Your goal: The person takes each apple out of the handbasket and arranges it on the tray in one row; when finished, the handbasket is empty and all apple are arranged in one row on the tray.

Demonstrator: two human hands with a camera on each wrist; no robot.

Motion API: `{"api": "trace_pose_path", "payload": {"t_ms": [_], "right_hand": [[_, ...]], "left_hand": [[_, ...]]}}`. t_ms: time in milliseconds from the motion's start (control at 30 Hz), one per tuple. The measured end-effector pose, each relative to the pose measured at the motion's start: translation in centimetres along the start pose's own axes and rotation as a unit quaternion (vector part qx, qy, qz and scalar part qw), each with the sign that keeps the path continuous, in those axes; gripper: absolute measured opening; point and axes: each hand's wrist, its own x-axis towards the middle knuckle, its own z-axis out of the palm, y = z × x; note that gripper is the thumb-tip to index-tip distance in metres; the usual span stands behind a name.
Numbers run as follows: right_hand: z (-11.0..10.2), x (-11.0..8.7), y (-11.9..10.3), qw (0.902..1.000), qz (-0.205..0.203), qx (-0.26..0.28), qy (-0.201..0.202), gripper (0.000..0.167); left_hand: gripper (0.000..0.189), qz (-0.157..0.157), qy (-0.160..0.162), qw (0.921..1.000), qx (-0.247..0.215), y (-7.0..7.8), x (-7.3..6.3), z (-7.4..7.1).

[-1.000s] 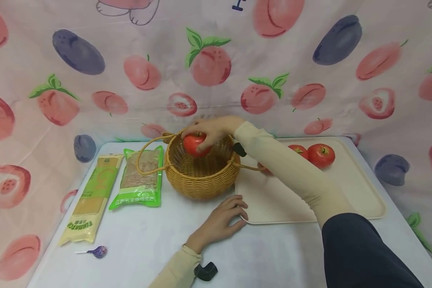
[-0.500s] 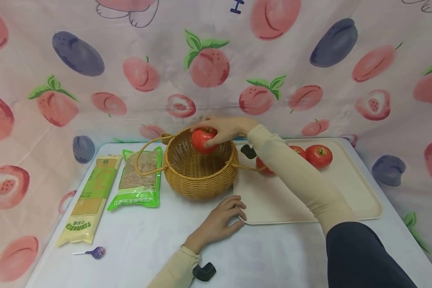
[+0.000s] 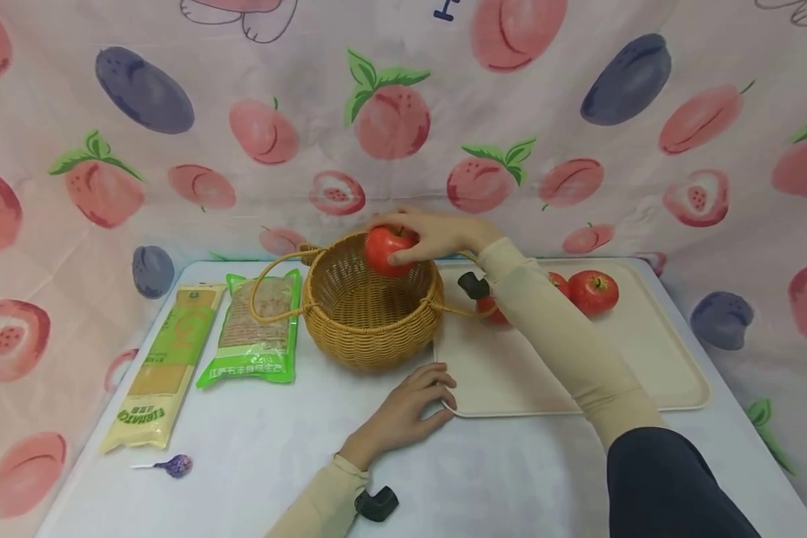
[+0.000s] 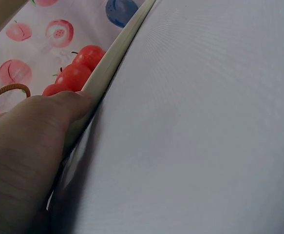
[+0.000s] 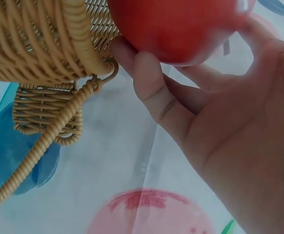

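Note:
My right hand grips a red apple by its sides, over the back right rim of a round wicker basket. In the right wrist view the fingers curl under the apple, just beside the basket wall. Loosely spread, my left hand rests at the near left corner of a cream tray. Its thumb lies against the tray's rim in the left wrist view. Several more apples sit on the tray, partly behind my right forearm.
Left of the basket lie a green-edged clear packet and a long yellow-green noodle-like packet. A lollipop is near the front left. Basket handles stick out on both sides. A fruit-print cloth hangs behind the table.
My right hand has moved the apple up and to the right, from inside the basket mouth toward its back right rim. The left hand has stayed at the tray corner.

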Motion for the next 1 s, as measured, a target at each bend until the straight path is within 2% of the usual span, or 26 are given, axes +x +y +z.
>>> {"api": "trace_pose_path", "payload": {"t_ms": [133,367,667,1000], "right_hand": [[0.0,-0.7,0.4,0.9998,-0.012,-0.007,0.013,0.066],[0.1,-2.5,1.5,0.9992,0.01,0.012,0.036,0.066],[-0.2,-4.1,2.3,0.9975,0.015,0.026,0.063,0.065],[-0.1,-5.0,2.9,0.9955,-0.019,0.012,0.092,0.065]], "left_hand": [[0.004,-0.006,-0.006,0.9999,-0.008,-0.1,0.0,0.1],[0.006,0.0,-0.009,1.0,-0.004,0.1,0.1,0.4],[0.005,0.004,-0.004,1.0,0.007,-0.1,0.0,0.1],[0.004,0.005,0.002,1.0,-0.001,-0.2,-0.2,0.1]]}}
